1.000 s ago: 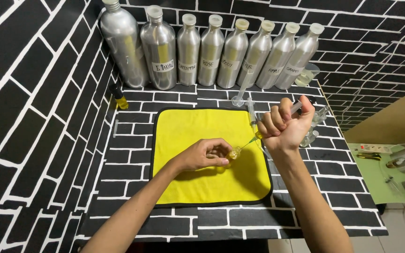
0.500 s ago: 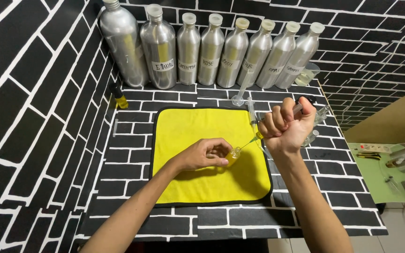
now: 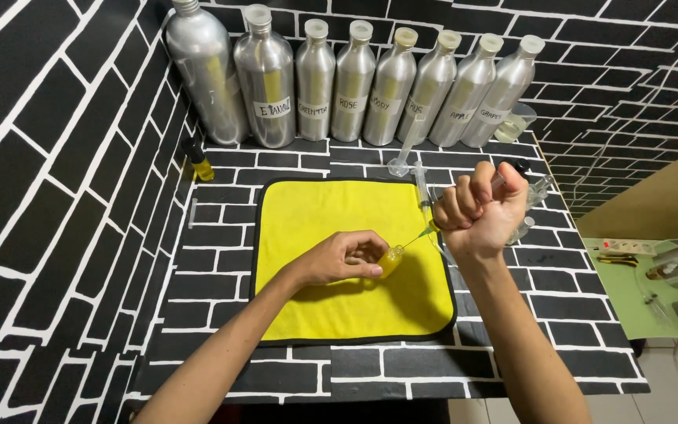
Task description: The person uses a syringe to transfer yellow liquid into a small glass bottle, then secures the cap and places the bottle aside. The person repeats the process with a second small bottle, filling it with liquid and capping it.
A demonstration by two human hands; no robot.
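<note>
A right hand fisted around a syringe angles its needle down into a small yellow vial, pinched in the left hand just below and inward of the fist. Both work over a yellow cloth, near its right edge; aluminium bottles line the wall beyond.

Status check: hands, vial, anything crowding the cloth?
Left hand holds small yellow vial on yellow cloth. Right hand fisted around syringe, needle at vial mouth. Nothing between them.
</note>
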